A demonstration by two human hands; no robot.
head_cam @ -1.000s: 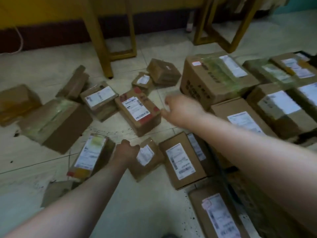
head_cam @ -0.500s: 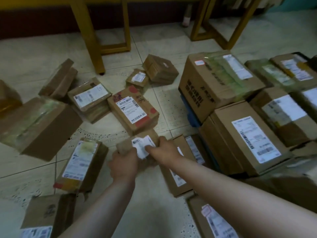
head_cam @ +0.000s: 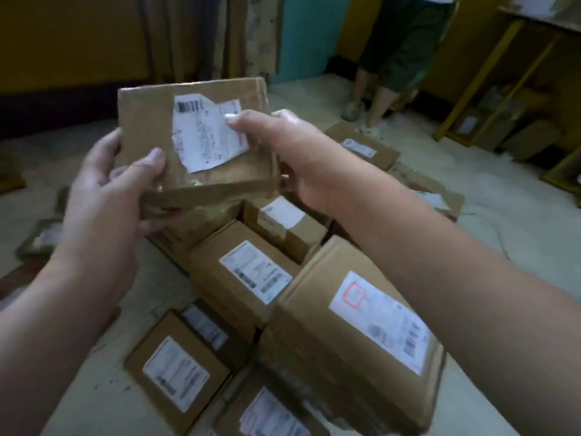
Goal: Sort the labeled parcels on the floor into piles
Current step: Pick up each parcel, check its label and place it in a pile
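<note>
A flat brown cardboard parcel [head_cam: 147, 121] with a torn white label is held up in front of me, label facing me. My left hand [head_cam: 103, 196] grips its lower left corner, thumb on the front face. My right hand [head_cam: 283, 143] holds its right edge, thumb pressed on the label. Below the parcel lies a cluster of several labeled boxes on the floor, among them a large box [head_cam: 352, 341] with a red-marked label and a medium box [head_cam: 242, 275].
A person's legs [head_cam: 377, 99] stand at the back right beside yellow wooden shelving [head_cam: 490, 89]. More parcels [head_cam: 361, 146] lie on the tiled floor behind my right arm. A flat box [head_cam: 176, 369] lies at the front left. A dark curtain hangs at the back.
Both hands have lifted the small parcel off the floor up to eye level. My view has swung right, from the scattered boxes toward the stacked cluster and the standing person.
</note>
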